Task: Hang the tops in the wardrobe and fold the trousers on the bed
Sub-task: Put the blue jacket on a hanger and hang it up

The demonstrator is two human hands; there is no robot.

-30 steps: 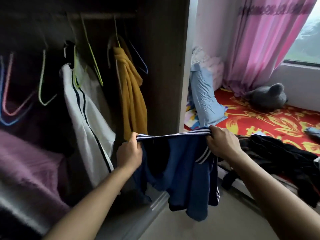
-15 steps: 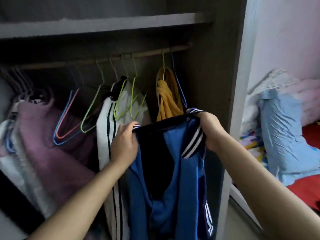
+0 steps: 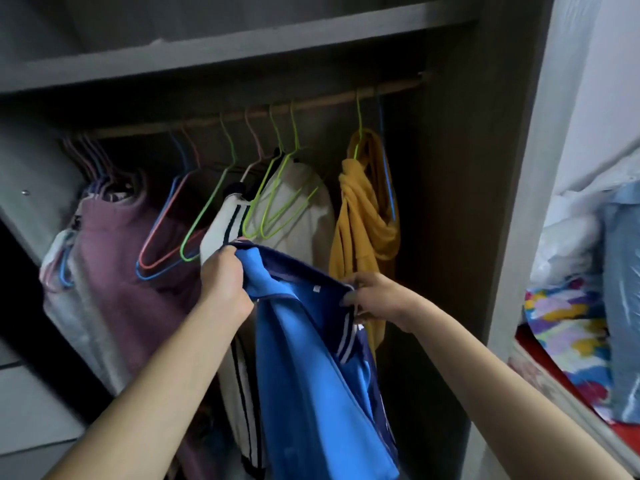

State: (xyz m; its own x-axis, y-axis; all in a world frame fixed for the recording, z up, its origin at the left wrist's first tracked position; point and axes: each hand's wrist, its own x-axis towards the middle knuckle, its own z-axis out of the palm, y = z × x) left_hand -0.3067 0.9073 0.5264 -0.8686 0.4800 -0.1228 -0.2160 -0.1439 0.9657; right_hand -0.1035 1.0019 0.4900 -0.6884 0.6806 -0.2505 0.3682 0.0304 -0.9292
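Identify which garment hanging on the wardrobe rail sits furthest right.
The mustard-yellow top, on a green hanger at the right end of the rail; the white striped top and the mauve top hang further left.

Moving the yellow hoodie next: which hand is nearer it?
Right. The right hand overlaps the yellow hoodie low down; the left hand is farther left, at the white top.

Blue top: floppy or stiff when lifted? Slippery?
Likely floppy: the blue top sags between the left hand and right hand and drapes in folds below. Probably light: two grips at its upper edge carry it. The smooth-looking fabric may slip.
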